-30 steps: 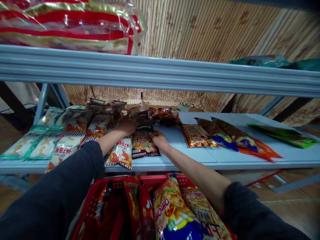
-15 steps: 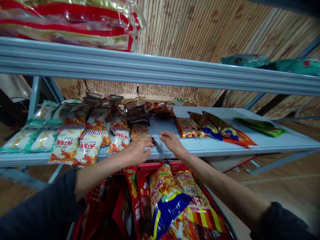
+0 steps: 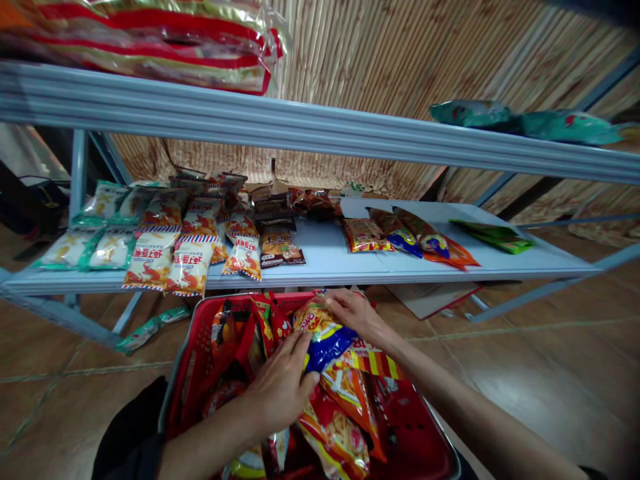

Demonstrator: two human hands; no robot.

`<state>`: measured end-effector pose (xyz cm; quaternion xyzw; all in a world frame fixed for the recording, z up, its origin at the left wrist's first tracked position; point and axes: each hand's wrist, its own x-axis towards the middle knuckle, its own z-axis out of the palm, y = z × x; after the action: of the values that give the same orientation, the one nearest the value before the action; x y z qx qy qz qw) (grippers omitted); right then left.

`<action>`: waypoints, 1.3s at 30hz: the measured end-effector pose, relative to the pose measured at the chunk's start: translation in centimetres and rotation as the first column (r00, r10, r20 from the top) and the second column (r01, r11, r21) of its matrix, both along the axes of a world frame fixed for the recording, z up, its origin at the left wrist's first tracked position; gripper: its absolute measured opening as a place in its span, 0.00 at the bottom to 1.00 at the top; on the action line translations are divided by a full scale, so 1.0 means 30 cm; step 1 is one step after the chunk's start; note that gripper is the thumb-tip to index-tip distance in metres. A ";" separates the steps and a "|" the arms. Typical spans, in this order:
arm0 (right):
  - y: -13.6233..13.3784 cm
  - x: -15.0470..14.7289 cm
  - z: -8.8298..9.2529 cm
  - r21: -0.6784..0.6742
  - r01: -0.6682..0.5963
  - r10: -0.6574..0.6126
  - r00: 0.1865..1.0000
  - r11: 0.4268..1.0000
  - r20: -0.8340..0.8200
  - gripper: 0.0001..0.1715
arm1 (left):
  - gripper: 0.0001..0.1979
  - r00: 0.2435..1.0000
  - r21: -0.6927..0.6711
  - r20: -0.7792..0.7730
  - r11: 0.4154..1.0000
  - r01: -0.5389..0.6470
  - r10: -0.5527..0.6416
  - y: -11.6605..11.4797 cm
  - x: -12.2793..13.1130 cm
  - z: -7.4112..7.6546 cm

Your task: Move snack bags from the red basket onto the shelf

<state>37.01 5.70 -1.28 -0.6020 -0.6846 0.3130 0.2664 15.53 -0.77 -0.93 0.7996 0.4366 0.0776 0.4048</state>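
Observation:
A red plastic basket (image 3: 197, 333) full of snack bags sits low in front of me. My right hand (image 3: 353, 312) curls over the top edge of a blue and yellow snack bag (image 3: 327, 340) that lies uppermost in the basket. Beside it, my left hand (image 3: 283, 385) rests on the pile with fingers stretched toward the same bag, thumb against its lower edge. Red and orange bags (image 3: 345, 400) lie under and around it. Above the basket, a brown snack bag (image 3: 280, 248) lies on the pale blue shelf (image 3: 340, 267), apart from both hands.
On the shelf lie white and red shrimp bags (image 3: 150, 257) and green and white bags (image 3: 70, 247) at left, colourful bags (image 3: 400, 233) and a green packet (image 3: 493, 235) at right. An upper shelf beam (image 3: 300, 137) crosses overhead. A packet (image 3: 150, 328) lies on the tiled floor.
Both hands have left the brown bag on the shelf and dropped down into the red basket, onto the blue and yellow bag. The view has pulled back from the shelf.

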 end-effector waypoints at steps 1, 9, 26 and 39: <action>-0.026 -0.006 0.010 -0.023 0.022 -0.023 0.998 1.000 -0.052 0.26 | 0.33 1.000 0.024 -0.002 1.000 -0.001 0.001 -0.020 0.002 -0.011; -0.173 -0.005 0.030 -0.168 0.073 -0.110 0.969 0.983 -0.223 0.33 | 0.36 0.991 0.245 -0.117 0.965 0.091 -0.064 -0.123 0.015 -0.102; -0.175 -0.001 0.025 -0.121 0.011 -0.023 0.994 0.993 -0.105 0.31 | 0.27 0.924 0.313 -0.299 0.939 -0.141 0.238 -0.121 -0.006 -0.090; -0.168 -0.001 0.050 -0.174 -0.004 -0.018 0.992 0.985 -0.124 0.32 | 0.20 0.947 0.204 -0.247 0.966 -0.158 0.207 -0.055 0.019 -0.093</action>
<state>36.99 0.66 0.21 -0.6045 -0.6345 0.4078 0.2564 16.12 -2.43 -3.73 0.7924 0.5504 0.0461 0.2588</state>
